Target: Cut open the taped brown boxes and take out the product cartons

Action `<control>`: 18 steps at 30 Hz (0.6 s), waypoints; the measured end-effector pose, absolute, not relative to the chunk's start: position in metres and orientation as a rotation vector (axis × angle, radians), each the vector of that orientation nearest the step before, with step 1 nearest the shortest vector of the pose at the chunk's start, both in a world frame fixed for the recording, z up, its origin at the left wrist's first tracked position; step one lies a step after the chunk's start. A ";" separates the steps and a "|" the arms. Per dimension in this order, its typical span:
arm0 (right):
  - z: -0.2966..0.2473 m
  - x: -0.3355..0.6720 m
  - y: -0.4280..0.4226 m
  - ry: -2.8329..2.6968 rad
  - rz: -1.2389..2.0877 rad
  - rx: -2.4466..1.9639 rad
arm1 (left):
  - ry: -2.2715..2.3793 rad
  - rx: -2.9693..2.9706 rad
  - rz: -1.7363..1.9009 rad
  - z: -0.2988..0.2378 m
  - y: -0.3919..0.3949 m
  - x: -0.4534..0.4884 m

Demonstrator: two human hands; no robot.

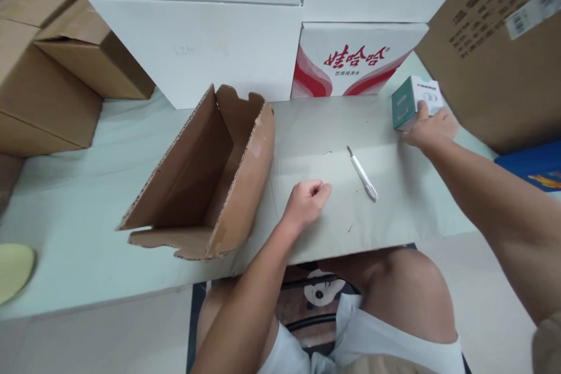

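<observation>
My left hand [307, 203] rests on the pale green cloth in a loose fist, with nothing visible in it. To its left stands an open cardboard box [245, 187], its top edges cut and ragged. My right hand [433, 127] reaches out to the far right, its fingers around the near side of a small green and white box [405, 105]. That box sits by the large carton at the right. Between my hands lies a small white-handled knife [363, 175], its thin blade pointing away from me.
White cartons [197, 47] form a wall at the back, one with red Chinese print [355, 61]. Brown boxes [48, 93] are stacked at the left, a large brown carton [491, 70] at the right. A yellow-green round thing [15, 272] lies at the left edge.
</observation>
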State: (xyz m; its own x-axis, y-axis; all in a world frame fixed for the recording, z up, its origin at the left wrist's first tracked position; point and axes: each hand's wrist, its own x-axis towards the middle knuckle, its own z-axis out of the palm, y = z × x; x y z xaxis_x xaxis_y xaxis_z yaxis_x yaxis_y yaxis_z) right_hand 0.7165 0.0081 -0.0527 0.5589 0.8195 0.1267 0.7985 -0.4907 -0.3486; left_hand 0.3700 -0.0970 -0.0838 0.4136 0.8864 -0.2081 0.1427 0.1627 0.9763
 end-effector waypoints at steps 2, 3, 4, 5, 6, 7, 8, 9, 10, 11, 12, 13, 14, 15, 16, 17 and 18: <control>-0.049 0.709 0.025 -1.234 0.014 -2.563 | 1.045 1.320 0.675 -0.086 -0.096 0.371; -0.047 0.704 0.032 -1.203 -0.010 -2.608 | 1.047 1.322 0.664 -0.086 -0.095 0.371; -0.047 0.700 0.039 -1.183 -0.027 -2.639 | 1.049 1.323 0.648 -0.086 -0.096 0.372; -0.046 0.697 0.045 -1.169 -0.035 -2.663 | 1.052 1.323 0.628 -0.085 -0.096 0.373; -0.046 0.695 0.051 -1.159 -0.037 -2.685 | 1.059 1.323 0.605 -0.085 -0.097 0.375; -0.045 0.695 0.055 -1.159 -0.030 -2.702 | 1.070 1.325 0.583 -0.085 -0.098 0.377; -0.044 0.696 0.059 -1.168 -0.017 -2.713 | 1.081 1.331 0.563 -0.084 -0.098 0.378; -0.043 0.698 0.062 -1.187 0.003 -2.718 | 1.090 1.340 0.545 -0.083 -0.098 0.380; -0.041 0.702 0.064 -1.221 0.032 -2.706 | 1.094 1.351 0.523 -0.083 -0.098 0.381; -0.040 0.706 0.063 -1.270 0.071 -2.678 | 1.095 1.362 0.498 -0.082 -0.098 0.382; -0.038 0.711 0.061 -1.328 0.111 -2.638 | 1.095 1.373 0.471 -0.081 -0.098 0.383; -0.035 0.716 0.057 -1.390 0.146 -2.591 | 1.093 1.382 0.445 -0.079 -0.097 0.383; -0.032 0.720 0.052 -1.440 0.165 -2.546 | 1.090 1.390 0.428 -0.078 -0.096 0.383; -0.028 0.722 0.046 -1.473 0.169 -2.511 | 1.086 1.395 0.422 -0.077 -0.095 0.383; -0.023 0.723 0.040 -1.493 0.161 -2.489 | 1.079 1.398 0.428 -0.075 -0.095 0.382; -0.017 0.722 0.034 -1.501 0.144 -2.476 | 1.071 1.398 0.445 -0.074 -0.094 0.381; -0.010 0.718 0.028 -1.512 0.126 -2.459 | 1.062 1.397 0.467 -0.073 -0.094 0.380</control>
State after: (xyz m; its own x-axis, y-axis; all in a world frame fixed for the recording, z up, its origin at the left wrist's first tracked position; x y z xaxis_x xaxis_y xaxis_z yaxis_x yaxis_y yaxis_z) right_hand 0.7178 0.0284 -0.0099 0.4573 0.8875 0.0572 0.8656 -0.4295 -0.2573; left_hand 0.3803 -0.0944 -0.0730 0.4931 0.8084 -0.3214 0.3096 0.1822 0.9332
